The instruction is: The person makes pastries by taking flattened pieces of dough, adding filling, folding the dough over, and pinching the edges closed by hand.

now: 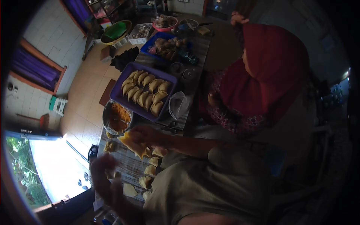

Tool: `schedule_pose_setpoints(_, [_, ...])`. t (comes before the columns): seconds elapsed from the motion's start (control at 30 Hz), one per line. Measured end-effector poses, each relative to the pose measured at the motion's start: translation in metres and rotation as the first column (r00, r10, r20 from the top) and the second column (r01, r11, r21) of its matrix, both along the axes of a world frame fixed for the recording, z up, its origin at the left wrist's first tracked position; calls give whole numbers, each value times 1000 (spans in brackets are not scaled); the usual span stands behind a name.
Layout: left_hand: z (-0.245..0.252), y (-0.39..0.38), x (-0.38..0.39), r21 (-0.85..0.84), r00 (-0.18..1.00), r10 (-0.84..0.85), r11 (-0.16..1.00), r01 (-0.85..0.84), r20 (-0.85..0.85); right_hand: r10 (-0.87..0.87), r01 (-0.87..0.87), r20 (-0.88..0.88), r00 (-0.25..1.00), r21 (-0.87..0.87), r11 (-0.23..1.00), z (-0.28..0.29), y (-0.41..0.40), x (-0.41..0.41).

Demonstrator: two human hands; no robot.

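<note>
My right hand holds a yellowish folded piece of dough over the wooden table. Raised at the table's left edge is my left hand, blurred; whether its fingers hold anything is unclear. A flat dough sheet lies near it. Several pale dough pieces line the table edge by my body. Small lumps of orange-yellow filling sit below a lined bowl of shredded orange filling. Beyond it, a purple tray carries rows of crescent pastries with crimped edges.
A person in a dark red head covering sits at the table's right side. A clear plastic bag, spoons and a lidded container lie beside the tray. Farther off stands a blue tray of food.
</note>
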State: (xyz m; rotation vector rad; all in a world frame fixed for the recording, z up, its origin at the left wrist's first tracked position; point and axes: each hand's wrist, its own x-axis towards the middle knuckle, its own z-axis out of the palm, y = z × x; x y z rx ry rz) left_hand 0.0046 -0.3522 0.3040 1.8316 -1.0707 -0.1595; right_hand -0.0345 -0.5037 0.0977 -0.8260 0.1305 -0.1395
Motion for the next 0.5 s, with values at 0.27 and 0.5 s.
schedule_pose_setpoints(0.27, [126,-14,-37,-754,313,-831,552,356,-460,52,-44,-64,997,121,992,16,19,-3])
schedule_pose_setpoints(0.5, [110,-16,-30,-824,204,-912,409,393,-356,32,-27,-75,997,72,997,7,13,-6])
